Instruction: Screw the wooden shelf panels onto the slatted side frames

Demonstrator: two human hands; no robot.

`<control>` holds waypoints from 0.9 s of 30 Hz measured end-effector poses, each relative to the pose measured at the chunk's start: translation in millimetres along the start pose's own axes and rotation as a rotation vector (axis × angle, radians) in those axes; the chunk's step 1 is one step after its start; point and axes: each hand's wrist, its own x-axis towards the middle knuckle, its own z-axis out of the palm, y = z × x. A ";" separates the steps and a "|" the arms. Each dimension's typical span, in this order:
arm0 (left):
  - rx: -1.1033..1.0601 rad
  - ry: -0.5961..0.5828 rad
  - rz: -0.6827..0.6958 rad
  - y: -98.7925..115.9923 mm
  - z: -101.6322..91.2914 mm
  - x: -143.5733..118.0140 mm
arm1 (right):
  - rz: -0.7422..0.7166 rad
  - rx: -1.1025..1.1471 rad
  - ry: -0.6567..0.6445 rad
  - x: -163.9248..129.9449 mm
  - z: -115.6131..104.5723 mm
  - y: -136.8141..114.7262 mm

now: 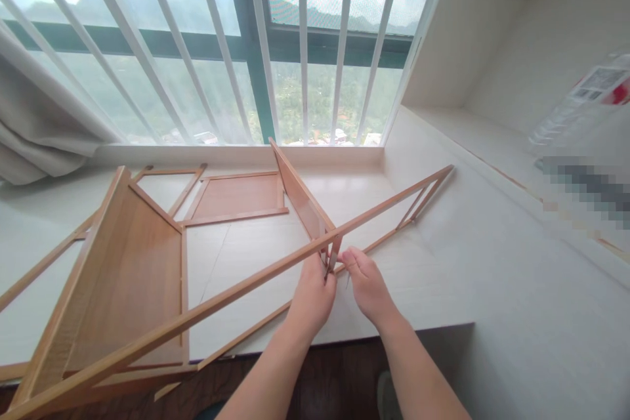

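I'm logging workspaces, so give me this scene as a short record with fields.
Left hand: at a short crosspiece of the wooden frame, grip partly hidden
Right hand: beside the left, fingers near the same crosspiece; anything pinched is unclear
Surface: white ledge
Other wood: large panel at left
Background: barred window, gray curtain at left

Grey curtain [39, 125] bunched at left | white bars [302, 46] upright before the window's green frame [256, 98] | hazy hills [132, 3] outside under pale cloud | right-hand shelf [482, 134] carrying clear plastic packaging [566, 111], label partly red | dark floor [344, 374] below
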 end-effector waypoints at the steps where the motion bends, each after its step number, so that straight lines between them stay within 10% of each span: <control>1: 0.018 -0.008 0.007 -1.7 -0.8 -0.4 | 0.004 0.001 -0.009 0.3 -0.1 0.9; 17: 0.336 -0.027 -0.068 -49.8 -26.0 22.8 | -0.031 0.049 0.115 -1.2 1.7 -9.4; 27: 0.504 0.020 -0.001 -54.9 -49.4 9.4 | 0.039 0.519 0.297 -33.8 -24.8 -21.3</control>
